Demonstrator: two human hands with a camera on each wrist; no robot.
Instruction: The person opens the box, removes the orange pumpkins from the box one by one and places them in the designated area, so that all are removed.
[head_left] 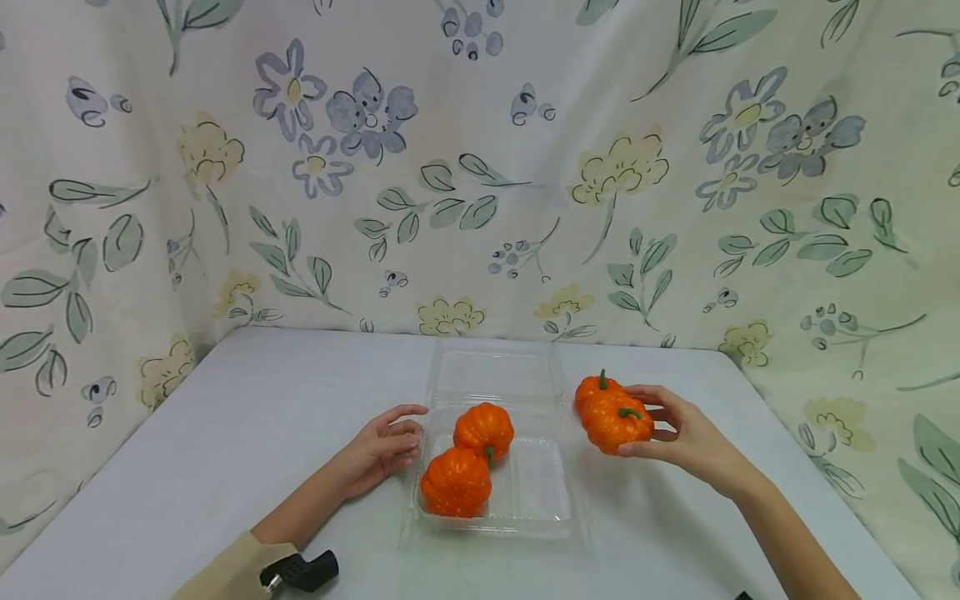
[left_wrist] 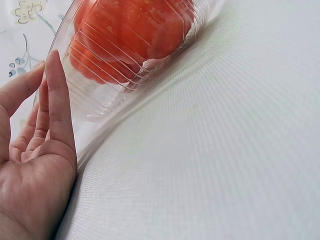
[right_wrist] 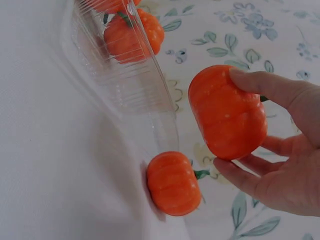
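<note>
A clear plastic clamshell container [head_left: 531, 479] lies with its lid [head_left: 495, 375] folded back. Two orange toy pumpkins, a front one [head_left: 455, 483] and a rear one [head_left: 483, 432], sit in its left half. My left hand [head_left: 382, 450] rests on the table, its fingertips touching the container's left edge; the left wrist view shows the fingers [left_wrist: 59, 100] fairly straight. My right hand [head_left: 682, 433] grips a third pumpkin [right_wrist: 227, 112] between thumb and fingers, raised off the table. Another pumpkin [right_wrist: 173, 183] stands on the table beyond it, partly hidden in the head view.
The white table [head_left: 300, 392] extends on both sides of the container. A floral curtain [head_left: 480, 208] hangs along the table's back edge and sides. A black strap piece [head_left: 300, 572] is at my left sleeve [head_left: 240, 571].
</note>
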